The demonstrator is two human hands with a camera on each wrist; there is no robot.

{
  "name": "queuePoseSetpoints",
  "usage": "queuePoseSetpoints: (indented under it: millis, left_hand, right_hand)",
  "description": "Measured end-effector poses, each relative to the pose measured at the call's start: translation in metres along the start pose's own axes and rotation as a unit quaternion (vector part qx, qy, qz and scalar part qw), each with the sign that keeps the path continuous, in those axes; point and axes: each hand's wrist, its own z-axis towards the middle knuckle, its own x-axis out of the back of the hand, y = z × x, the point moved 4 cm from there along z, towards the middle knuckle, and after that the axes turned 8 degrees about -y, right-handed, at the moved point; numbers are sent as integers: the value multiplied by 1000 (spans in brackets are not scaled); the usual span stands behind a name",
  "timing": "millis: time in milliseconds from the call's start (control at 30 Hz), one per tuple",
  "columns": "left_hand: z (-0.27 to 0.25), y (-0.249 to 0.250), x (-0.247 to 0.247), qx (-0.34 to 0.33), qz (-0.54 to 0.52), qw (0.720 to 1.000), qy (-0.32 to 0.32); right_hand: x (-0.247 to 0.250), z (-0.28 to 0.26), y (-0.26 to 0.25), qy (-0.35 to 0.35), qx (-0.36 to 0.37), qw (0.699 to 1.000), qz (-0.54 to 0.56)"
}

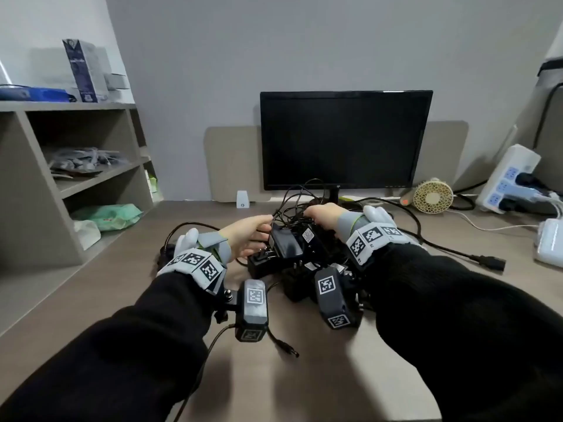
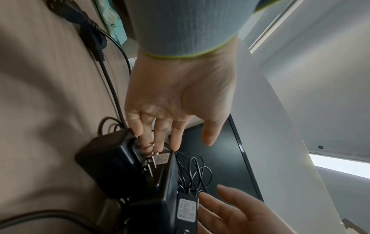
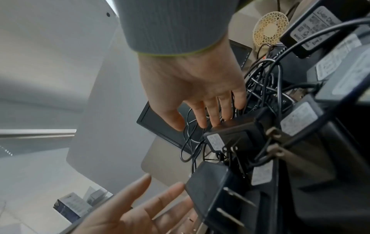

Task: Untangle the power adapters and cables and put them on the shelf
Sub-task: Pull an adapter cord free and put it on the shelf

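Shelf [image 1: 100,175] stands at far left against the wall, holding bagged items and a green pack. Left hand [image 1: 246,236] reaches into the pile from the left, grip apart, straight fingers [image 2: 160,136] touching the prong end of a black adapter [image 2: 112,161]. Power adapters [image 1: 289,248] and tangled cables [image 1: 298,202] lie heaped mid-tabletop [image 1: 304,385], before a dark monitor [image 1: 344,138]. Right hand [image 1: 323,214] rests on the tangle, grip apart, fingertips [image 3: 218,121] against an adapter's edge. Fan [image 1: 431,196] and power strip [image 1: 505,178] sit at right.
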Motion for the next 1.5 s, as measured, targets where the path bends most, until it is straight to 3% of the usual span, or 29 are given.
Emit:
queuePoseSetpoints:
  millis: [167, 500, 600, 767, 900, 1133, 1233, 1500]
  left_hand:
    - [1, -4, 2, -21, -3, 1000, -5]
    - [20, 14, -1, -107, -16, 994, -14]
    - [25, 22, 0, -135, -48, 989, -35]
    - [21, 27, -5, -152, -55, 982, -98]
    - [19, 23, 3, -178, -47, 976, -118]
    - [15, 27, 31, -256, -169, 952, -19]
    - [12, 33, 38, -285, -195, 939, -10]
    - [6, 40, 44, -315, -106, 943, 7]
  right_hand:
    - [-11, 4, 3, -9, 10, 995, -95]
    - [-4, 5, 1, 16, 48, 992, -112]
    - [-1, 5, -4, 32, 82, 994, -64]
    - [-5, 3, -11, 20, 135, 984, 111]
    - [-15, 7, -8, 3, 145, 974, 176]
    - [-34, 13, -20, -56, 183, 963, 192]
    - [-39, 14, -27, -61, 207, 956, 200]
    - [-61, 19, -44, -85, 255, 946, 183]
